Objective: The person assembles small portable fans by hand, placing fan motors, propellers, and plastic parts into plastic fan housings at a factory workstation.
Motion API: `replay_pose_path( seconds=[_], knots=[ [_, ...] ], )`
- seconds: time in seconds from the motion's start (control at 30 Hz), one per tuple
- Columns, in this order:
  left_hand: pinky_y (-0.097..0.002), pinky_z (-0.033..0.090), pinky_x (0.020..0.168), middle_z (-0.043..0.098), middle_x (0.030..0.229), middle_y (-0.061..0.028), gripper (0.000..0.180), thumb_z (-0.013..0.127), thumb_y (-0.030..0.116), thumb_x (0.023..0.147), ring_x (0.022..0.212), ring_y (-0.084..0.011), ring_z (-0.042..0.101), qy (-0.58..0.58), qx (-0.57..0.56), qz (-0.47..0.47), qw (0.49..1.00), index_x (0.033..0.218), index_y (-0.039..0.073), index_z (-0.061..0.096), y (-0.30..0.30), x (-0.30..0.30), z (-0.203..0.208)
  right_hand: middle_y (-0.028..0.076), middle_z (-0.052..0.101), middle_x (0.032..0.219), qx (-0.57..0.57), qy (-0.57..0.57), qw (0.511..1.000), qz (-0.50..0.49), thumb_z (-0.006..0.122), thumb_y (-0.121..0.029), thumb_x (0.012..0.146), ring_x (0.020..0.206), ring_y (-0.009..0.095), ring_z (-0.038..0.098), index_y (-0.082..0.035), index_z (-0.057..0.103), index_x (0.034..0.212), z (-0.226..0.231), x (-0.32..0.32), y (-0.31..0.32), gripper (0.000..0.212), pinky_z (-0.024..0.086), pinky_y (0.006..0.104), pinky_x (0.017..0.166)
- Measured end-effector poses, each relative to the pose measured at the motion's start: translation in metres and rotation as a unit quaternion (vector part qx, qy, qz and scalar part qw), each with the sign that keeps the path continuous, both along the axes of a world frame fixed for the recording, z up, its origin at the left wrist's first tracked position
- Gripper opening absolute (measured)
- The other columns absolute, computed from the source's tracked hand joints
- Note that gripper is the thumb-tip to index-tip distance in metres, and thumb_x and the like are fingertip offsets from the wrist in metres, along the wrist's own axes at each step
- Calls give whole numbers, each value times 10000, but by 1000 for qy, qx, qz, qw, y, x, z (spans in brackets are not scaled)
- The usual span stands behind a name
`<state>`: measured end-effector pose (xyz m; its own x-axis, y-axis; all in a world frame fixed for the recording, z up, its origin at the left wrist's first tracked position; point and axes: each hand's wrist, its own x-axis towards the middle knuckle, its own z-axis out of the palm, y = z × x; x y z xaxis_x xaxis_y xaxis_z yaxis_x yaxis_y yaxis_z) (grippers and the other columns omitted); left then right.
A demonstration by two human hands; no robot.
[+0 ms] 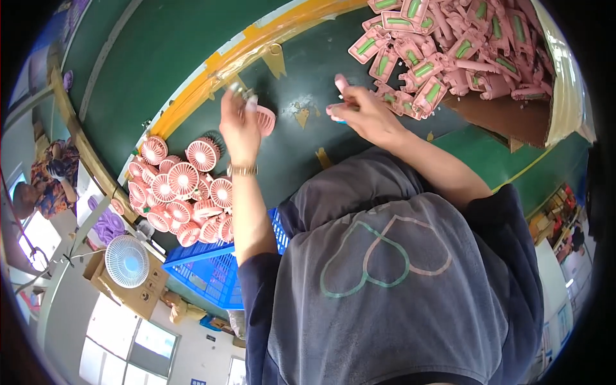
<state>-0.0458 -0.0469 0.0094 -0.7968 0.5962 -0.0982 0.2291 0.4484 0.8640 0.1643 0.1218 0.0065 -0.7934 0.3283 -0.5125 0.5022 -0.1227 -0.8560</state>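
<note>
Left grip: thumb and fingers of the left hand are closed on a pink fan head; motion blur softens the fingertips.
Right grip: fingers of the right hand are bent, the uppermost raised; a small blue item shows beneath them, and I cannot tell whether they are clamped on it.
Held fan head position: on the palm side of the left hand, over the dark green table, well apart from the right hand.
Fan head pile: pink, round, slatted; heaped at left, near the left forearm.
Handle part pile: pink with green inserts, heaped beyond the right hand, beside an open cardboard box.
Blue basket: below the fan head pile, partly behind the left arm.
Yellow tape: along the table's far-left side.
</note>
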Motion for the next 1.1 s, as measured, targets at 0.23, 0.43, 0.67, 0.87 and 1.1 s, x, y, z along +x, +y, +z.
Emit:
replay_pose_path(
  seconds=[0.23, 0.43, 0.67, 0.87, 1.1],
  knots=[
    [-291, 450, 889, 647, 1014, -115, 429, 477, 74, 940, 921, -142, 607, -180, 182, 63, 965, 1339, -27, 359, -43, 48, 84, 72, 487, 1245, 444, 132, 861, 209, 614, -65, 736, 1158, 258, 460, -100, 561, 1092, -10, 33, -20, 361, 350, 402, 971],
    [-281, 481, 820, 638, 994, -119, 383, 487, 26, 925, 877, -155, 607, -127, 183, 41, 974, 1296, -11, 400, -55, 63, 113, 75, 626, 1036, 388, 100, 909, 113, 613, -17, 734, 1039, 237, 555, -64, 591, 1036, -19, 34, -25, 307, 361, 377, 919],
    [-282, 496, 779, 639, 972, -108, 305, 533, 36, 910, 868, -160, 625, -164, 212, 69, 961, 1180, -20, 403, -81, 84, 124, 92, 655, 967, -12, 122, 977, -176, 581, 36, 818, 870, 133, 626, -4, 555, 1053, -39, 23, -45, 240, 474, 247, 711],
    [-281, 438, 859, 607, 1029, -107, 235, 611, 16, 836, 947, -170, 574, -62, 169, -10, 984, 1064, -35, 582, -96, 99, 147, 98, 669, 942, -186, 156, 957, -160, 613, -14, 834, 883, 136, 626, 11, 579, 1032, 64, 33, -48, 203, 464, 263, 832],
    [-282, 478, 855, 605, 1094, -93, 304, 577, -6, 866, 966, -137, 591, -178, 196, -74, 962, 1164, -33, 520, -69, 102, 183, 107, 662, 932, -177, 222, 956, -70, 548, -20, 886, 880, 143, 627, 34, 596, 1062, 122, 33, -66, 189, 502, 277, 795]
  ],
)
